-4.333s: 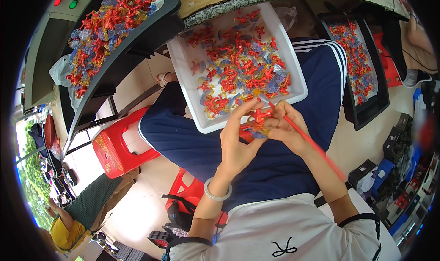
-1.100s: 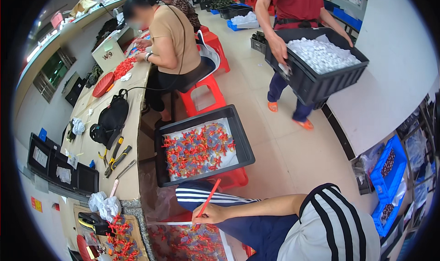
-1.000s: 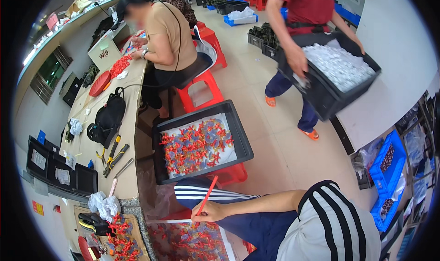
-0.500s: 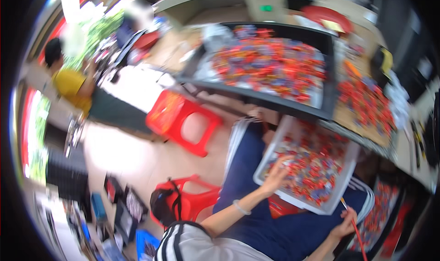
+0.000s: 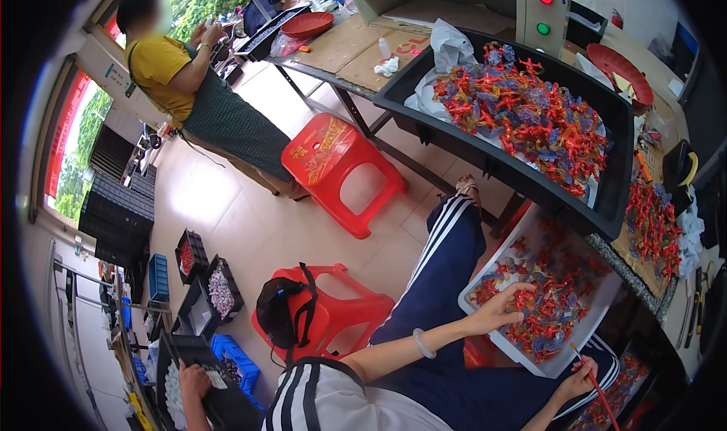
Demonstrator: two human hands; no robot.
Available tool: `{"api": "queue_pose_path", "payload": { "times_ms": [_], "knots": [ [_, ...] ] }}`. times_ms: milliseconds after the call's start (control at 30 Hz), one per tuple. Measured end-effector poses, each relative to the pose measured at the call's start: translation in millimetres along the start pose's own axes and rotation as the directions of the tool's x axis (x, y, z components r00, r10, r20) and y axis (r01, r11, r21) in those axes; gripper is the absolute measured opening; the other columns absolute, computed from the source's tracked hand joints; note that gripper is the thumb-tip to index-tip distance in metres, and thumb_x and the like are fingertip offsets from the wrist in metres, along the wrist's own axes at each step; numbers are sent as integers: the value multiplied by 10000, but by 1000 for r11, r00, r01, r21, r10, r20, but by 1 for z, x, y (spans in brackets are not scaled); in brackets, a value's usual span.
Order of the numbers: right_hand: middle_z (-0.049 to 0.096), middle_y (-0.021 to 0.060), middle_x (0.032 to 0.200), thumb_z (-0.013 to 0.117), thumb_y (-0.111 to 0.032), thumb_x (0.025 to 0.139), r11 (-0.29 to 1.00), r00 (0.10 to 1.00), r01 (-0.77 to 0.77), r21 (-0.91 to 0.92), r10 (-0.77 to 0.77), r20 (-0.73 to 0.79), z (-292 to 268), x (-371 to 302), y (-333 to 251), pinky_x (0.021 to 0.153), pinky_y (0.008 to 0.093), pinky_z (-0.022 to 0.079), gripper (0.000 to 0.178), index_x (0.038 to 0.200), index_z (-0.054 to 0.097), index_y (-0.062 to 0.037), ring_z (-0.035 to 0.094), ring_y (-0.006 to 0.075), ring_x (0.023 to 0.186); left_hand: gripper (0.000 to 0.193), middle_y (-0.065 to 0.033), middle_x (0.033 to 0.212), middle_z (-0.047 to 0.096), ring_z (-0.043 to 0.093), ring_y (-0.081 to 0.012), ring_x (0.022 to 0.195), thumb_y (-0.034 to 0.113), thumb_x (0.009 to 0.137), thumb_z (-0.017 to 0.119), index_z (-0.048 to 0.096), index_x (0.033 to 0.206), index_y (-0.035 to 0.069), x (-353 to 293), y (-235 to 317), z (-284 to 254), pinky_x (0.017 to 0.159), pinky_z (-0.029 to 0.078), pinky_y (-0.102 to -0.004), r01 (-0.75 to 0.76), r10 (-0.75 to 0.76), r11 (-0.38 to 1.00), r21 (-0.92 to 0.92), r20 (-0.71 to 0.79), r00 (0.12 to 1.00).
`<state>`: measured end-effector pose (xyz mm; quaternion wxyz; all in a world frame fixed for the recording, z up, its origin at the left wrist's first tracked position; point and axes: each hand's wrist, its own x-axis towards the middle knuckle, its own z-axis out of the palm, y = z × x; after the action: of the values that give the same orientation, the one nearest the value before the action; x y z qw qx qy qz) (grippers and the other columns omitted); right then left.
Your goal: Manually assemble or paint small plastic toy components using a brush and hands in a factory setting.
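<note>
My left hand (image 5: 496,311) is over the white plastic bin (image 5: 496,340), its fingers curved and apart among small red, orange and bluish translucent plastic figures (image 5: 556,298). No figure shows clearly in its grasp. The bin rests at my lap, its far end under the table edge. At the bin's near right corner my right hand (image 5: 579,378) is closed around a thin red-handled paintbrush (image 5: 602,401), tip pointing up and left toward the bin.
A large black tray (image 5: 485,132) heaped with similar figures stands on the table, with another pile (image 5: 653,227) to its right. Red stools (image 5: 341,166) (image 5: 326,310) stand left; a black cap (image 5: 278,310) lies on one. A person in yellow (image 5: 166,75) stands far left; another person's hand (image 5: 195,380) is lower left.
The view has shifted and sharpened, so the scene sits further right and lower. My left hand stays over the bin, and my right still holds the paintbrush. Another person's hand has appeared lower left.
</note>
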<state>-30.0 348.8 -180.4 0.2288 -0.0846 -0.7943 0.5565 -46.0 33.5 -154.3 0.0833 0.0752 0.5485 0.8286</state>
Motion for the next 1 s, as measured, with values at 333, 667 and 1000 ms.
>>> {"api": "queue_pose_path", "payload": {
  "times_ms": [333, 667, 1000],
  "knots": [
    [504, -2, 644, 496, -238, 1021, 1000, 1000, 1, -30, -1, -12, 8, -6, -4, 505, 194, 326, 331, 848, 622, 15, 421, 45, 556, 591, -81, 1451, 338, 436, -175, 1226, 107, 909, 618, 340, 1430, 90, -2, -3, 1, 908, 469, -337, -66, 61, 988, 143, 34, 998],
    [519, 15, 683, 436, -241, 1031, 970, 997, -50, 236, 34, 73, 24, 12, -29, 548, 207, 352, 336, 897, 611, 12, 459, 61, 606, 660, -63, 1346, 396, 487, -114, 901, 47, 851, 659, 318, 1409, 134, -15, -9, 11, 685, 439, -276, 34, -24, 992, 124, -81, 996],
    [562, 61, 807, 465, -253, 1014, 886, 713, -53, 460, -289, 638, 113, 31, -93, 632, 238, 414, 320, 906, 617, 7, 535, 116, 705, 633, -57, 950, 585, 478, -102, 666, -7, 792, 717, 400, 1331, 88, -11, 0, 27, 590, 396, -260, 42, 23, 942, 334, -188, 982]
  ]
}}
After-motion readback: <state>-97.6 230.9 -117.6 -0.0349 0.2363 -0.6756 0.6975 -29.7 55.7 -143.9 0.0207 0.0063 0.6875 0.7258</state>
